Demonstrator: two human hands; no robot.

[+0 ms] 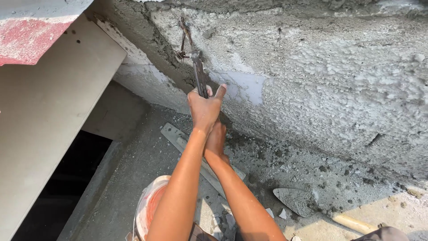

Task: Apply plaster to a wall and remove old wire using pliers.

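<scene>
Both forearms rise from the bottom edge toward the wall, and the left hand [204, 108] is wrapped shut around the handles of a pair of pliers [199, 73], thumb and forefinger splayed beside them. Just behind and below it, the right hand [216, 139] looks closed on the same handles, though the left one hides most of its fingers. At the pliers' tip, a twisted tie wire [183, 40] sticks out of a mortar-filled joint in the rough concrete wall [330, 76].

As a judgement: with both hands pulling on one thin wire, it could snap or slip free of the nose, throwing the arms back suddenly, and crumbling mortar might fall onto the forearms.

Below lie a flat board [174, 134], an orange-and-white bucket [151, 205] and a trowel [296, 201] with a pale wooden handle on the gritty floor [276, 165].

Whether the pliers actually bite the wire is too small to tell, the bucket is largely covered by the arm, and the dark opening [67, 187] at left shows nothing inside.
</scene>
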